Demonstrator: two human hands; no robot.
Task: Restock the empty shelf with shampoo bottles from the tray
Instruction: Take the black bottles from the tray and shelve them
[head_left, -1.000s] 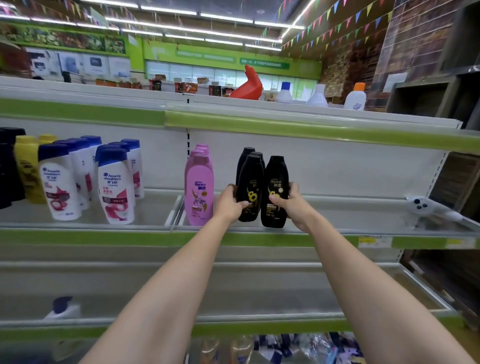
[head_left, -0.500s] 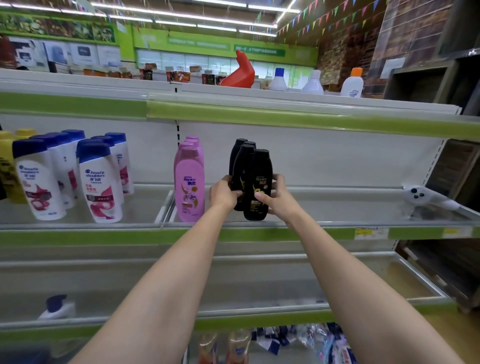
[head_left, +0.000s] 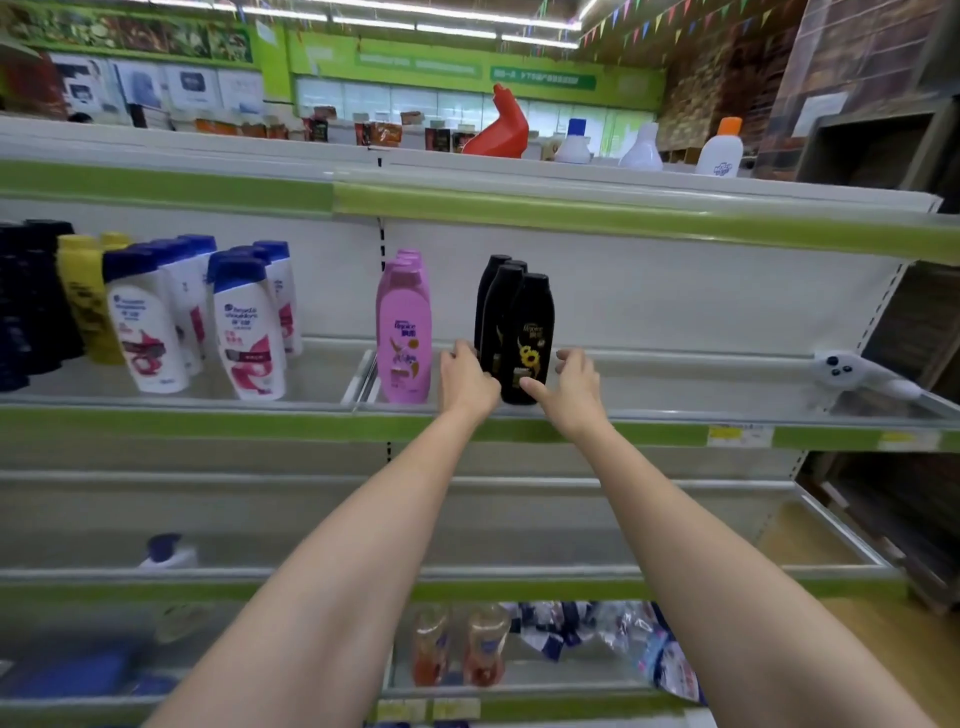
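Where three black bottles (head_left: 527, 338) were lined upright on the shelf (head_left: 675, 415), left hand (head_left: 465, 376) and right hand (head_left: 569, 384) were held alongside, fingers loosely spread, gripping nothing.

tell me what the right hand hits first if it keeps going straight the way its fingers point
Likely the front black bottle: the right hand points up-left at its right side. Depth is unclear, so it might slip past toward the shelf's back wall.

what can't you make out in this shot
- Rear black bottles, head view: mostly hidden by the front black bottle.
- Left hand grip: fingers behind the bottles, contact unclear.
- Bottom-shelf packets: blurred.
- Tray: not in view.
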